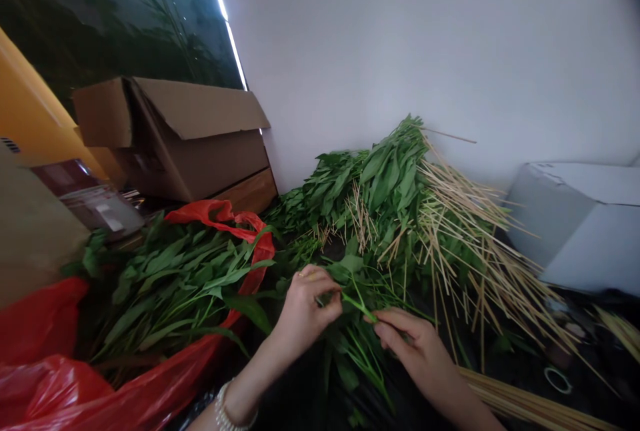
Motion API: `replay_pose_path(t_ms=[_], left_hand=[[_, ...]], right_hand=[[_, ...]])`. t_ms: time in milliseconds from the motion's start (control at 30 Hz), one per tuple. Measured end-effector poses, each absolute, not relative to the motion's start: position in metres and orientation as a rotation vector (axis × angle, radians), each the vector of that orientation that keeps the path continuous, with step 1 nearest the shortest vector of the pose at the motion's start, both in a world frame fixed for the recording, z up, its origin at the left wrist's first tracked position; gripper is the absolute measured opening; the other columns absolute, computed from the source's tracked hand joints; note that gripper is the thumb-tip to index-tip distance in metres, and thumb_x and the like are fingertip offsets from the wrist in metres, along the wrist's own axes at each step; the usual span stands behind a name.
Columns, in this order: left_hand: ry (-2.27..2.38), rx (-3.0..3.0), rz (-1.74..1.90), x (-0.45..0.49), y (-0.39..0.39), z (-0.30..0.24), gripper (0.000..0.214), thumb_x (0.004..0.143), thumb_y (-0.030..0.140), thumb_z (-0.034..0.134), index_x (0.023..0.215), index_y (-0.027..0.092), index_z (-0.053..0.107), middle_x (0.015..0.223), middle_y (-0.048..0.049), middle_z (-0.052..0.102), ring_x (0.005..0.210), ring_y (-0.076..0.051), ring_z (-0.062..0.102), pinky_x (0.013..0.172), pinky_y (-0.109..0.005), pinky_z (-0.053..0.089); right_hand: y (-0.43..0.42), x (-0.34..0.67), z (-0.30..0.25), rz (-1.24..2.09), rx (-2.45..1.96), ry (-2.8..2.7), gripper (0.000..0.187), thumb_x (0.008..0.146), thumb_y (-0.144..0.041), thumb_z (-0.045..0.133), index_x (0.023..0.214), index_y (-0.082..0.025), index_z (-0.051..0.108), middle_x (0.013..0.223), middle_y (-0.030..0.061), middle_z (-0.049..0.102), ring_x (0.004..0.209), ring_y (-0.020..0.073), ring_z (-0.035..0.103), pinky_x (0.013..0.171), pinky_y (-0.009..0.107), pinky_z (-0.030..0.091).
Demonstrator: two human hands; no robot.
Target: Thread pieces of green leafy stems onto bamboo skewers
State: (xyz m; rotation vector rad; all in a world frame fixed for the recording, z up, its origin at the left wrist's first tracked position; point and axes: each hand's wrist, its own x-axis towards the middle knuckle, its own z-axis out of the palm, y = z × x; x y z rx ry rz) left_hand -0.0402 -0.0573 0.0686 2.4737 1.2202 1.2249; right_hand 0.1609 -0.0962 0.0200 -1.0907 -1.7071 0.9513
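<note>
My right hand (413,344) pinches the lower end of a green leafy stem (359,304) between thumb and fingers. My left hand (311,299), with a beaded bracelet at the wrist, is closed at the stem's left side, its thumb and fingers pinched together by the leaves. Just what sits between the left fingertips is partly hidden. Below and behind both hands lie loose leafy stems (367,357) on a dark surface. Further back is a heap of green leaf bunches (390,171), with many thin wooden sticks (465,207) jutting out to the right.
An open red plastic bag (200,367) full of long-leaved greenery (165,277) lies at left. Behind it stands a cardboard box (210,157) with raised flaps. A white box (565,217) is at right. More sticks (525,397) and a roll of tape (557,379) lie at lower right.
</note>
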Motion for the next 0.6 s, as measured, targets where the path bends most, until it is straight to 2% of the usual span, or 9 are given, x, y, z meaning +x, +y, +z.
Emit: replay_pose_path(t_ms=[233, 333, 400, 500, 600], left_hand=[[1.48, 1.855, 1.43, -0.056, -0.034, 0.067, 0.015, 0.076, 0.018, 0.053, 0.069, 0.016, 0.066, 0.069, -0.0019, 0.067, 0.07, -0.017, 0.061, 0.067, -0.026, 0.046], [1.636, 1.803, 1.568, -0.073, -0.029, 0.081, 0.017, 0.083, 0.024, 0.05, 0.074, 0.016, 0.062, 0.073, -0.0017, 0.066, 0.071, -0.017, 0.061, 0.067, -0.025, 0.045], [1.576, 2.012, 1.457, -0.071, -0.036, 0.087, 0.02, 0.09, 0.024, 0.045, 0.079, 0.017, 0.061, 0.079, -0.0022, 0.067, 0.077, -0.016, 0.062, 0.072, -0.026, 0.046], [1.391, 2.469, 1.085, -0.05, -0.055, 0.082, 0.02, 0.095, 0.022, 0.044, 0.091, 0.019, 0.063, 0.086, -0.0027, 0.068, 0.083, -0.018, 0.062, 0.081, -0.03, 0.045], [1.24, 2.739, 0.73, -0.031, -0.069, 0.069, 0.02, 0.098, 0.021, 0.041, 0.096, 0.02, 0.061, 0.084, -0.0026, 0.067, 0.08, -0.018, 0.061, 0.079, -0.032, 0.045]], right_hand=[[-0.096, 0.165, 0.019, 0.865, -1.102, -1.678, 0.034, 0.094, -0.039, 0.047, 0.094, -0.018, 0.074, 0.068, 0.0005, 0.058, 0.066, 0.0158, 0.058, 0.063, 0.027, 0.044], [-0.094, 0.172, 0.015, 0.763, -1.128, -1.656, 0.032, 0.094, -0.038, 0.048, 0.093, -0.018, 0.074, 0.072, 0.0024, 0.062, 0.067, 0.0168, 0.059, 0.064, 0.027, 0.046], [-0.094, 0.173, 0.014, 0.702, -1.135, -1.654, 0.03, 0.094, -0.036, 0.049, 0.094, -0.019, 0.073, 0.077, 0.004, 0.066, 0.071, 0.0178, 0.061, 0.066, 0.028, 0.048], [-0.095, 0.168, 0.012, 0.613, -1.137, -1.688, 0.027, 0.095, -0.033, 0.048, 0.095, -0.02, 0.072, 0.081, 0.0052, 0.068, 0.075, 0.0185, 0.063, 0.07, 0.029, 0.049], [-0.097, 0.163, 0.009, 0.504, -1.132, -1.725, 0.024, 0.095, -0.03, 0.048, 0.094, -0.02, 0.07, 0.081, 0.0054, 0.068, 0.076, 0.0189, 0.063, 0.071, 0.03, 0.05]])
